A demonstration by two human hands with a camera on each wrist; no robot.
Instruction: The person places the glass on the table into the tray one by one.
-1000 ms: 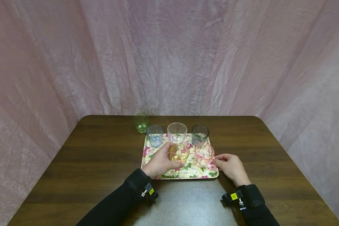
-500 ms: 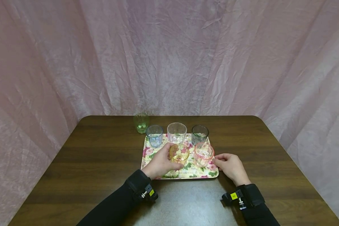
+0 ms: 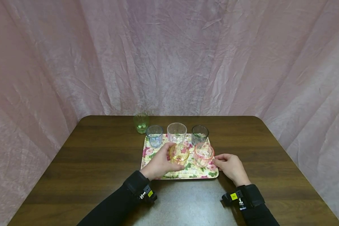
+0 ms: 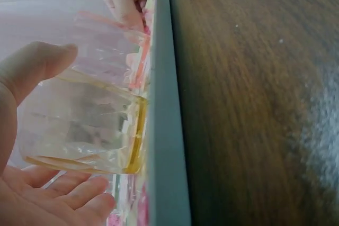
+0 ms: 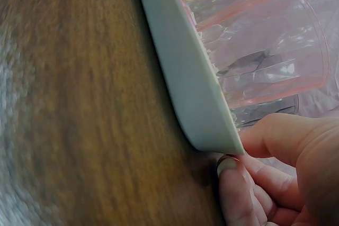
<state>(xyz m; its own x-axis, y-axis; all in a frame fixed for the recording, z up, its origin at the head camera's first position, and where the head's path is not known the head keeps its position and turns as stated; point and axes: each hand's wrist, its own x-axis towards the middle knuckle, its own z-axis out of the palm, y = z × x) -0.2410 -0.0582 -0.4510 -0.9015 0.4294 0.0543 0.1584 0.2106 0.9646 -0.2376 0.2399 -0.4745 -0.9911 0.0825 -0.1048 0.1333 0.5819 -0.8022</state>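
A yellow-tinted glass stands upright on the floral tray. My left hand is around it with fingers and thumb spread; in the left wrist view the thumb looks lifted off the glass's side, and the fingers lie loosely by the other side. My right hand pinches the tray's right edge, thumb on top and fingers underneath, as the right wrist view shows. Close to it stands a pink-rimmed glass. Behind are a blue glass, a clear glass and a grey glass, all on the tray.
A green glass stands on the wooden table, off the tray, past its back left corner. A pink curtain hangs behind the table's far edge.
My left thumb has straightened and moved slightly off the yellow glass, and the left wrist has shifted a little back. The tray, the glasses and my right hand look the same.
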